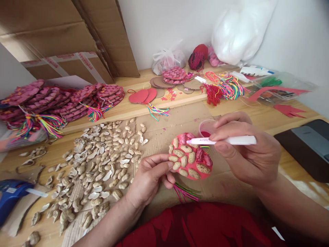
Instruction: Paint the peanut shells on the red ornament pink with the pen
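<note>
My left hand (154, 173) pinches the left edge of a round red disc (189, 168) covered with peanut shells. Most shells on it are bare tan; several along its upper and right side are coloured pink or dark red. A green and purple string tassel (186, 192) hangs below the disc. In my right hand (246, 147) is a white acrylic marker (231, 140), its pink tip (189, 141) over the disc's upper part, near a pink shell. Just behind the marker stands a small clear cup (205, 127) with red in it, partly hidden by my right hand's fingers.
Loose peanut shells (102, 168) spread over cardboard on the left. A blue glue gun (15, 195) lies at the far left. Stacked pink shell discs (38, 99), red discs (142, 96), and colourful tassels (231, 85) line the back. A dark case (305, 147) sits at right.
</note>
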{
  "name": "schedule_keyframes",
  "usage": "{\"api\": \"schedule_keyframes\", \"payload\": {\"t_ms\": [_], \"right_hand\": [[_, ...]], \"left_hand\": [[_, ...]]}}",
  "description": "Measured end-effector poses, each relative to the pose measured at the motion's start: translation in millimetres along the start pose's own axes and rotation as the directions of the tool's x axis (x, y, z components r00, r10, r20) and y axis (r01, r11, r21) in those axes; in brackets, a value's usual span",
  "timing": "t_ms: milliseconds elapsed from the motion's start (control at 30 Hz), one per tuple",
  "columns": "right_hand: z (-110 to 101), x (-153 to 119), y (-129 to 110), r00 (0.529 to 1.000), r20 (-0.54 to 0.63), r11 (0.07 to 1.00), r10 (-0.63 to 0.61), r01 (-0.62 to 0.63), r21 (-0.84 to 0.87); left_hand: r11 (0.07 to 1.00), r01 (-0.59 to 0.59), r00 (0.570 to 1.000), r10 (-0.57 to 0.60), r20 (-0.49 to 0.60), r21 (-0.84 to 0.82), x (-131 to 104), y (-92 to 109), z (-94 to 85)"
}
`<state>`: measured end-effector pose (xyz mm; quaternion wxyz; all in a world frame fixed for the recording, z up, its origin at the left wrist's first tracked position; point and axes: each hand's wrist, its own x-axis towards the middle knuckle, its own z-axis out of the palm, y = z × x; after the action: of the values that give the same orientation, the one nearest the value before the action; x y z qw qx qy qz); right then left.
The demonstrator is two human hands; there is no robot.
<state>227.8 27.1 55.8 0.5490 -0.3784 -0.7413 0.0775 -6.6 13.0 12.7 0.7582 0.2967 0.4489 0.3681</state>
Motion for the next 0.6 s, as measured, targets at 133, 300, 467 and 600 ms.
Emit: {"api": "schedule_keyframes", "payload": {"t_ms": [133, 300, 467, 600], "right_hand": [[0.7, -0.5, 1.1, 0.999, 0.036, 1.000, -0.002, 0.003, -0.019], [-1.0, 0.7, 2.6, 0.998, -0.047, 0.997, -0.045, 0.041, -0.072], [-3.6, 2.1, 0.0, 0.994, 0.001, 0.984, -0.109, 0.108, -0.145], [-3.5, 3.3, -2.1, 0.984, 0.071, 0.963, -0.166, 0.177, -0.205]], "left_hand": [[1.000, -0.001, 1.000, 0.001, 0.000, 0.006, -0.1, 0.4, 0.4], [1.000, -0.003, 1.000, 0.004, -0.030, 0.022, -0.1, -0.1, 1.4], [1.000, -0.016, 0.998, 0.017, -0.055, 0.020, 0.4, -1.1, 2.6], [0.999, -0.021, 0.998, 0.024, -0.053, 0.040, 0.5, -1.7, 3.2]]}}
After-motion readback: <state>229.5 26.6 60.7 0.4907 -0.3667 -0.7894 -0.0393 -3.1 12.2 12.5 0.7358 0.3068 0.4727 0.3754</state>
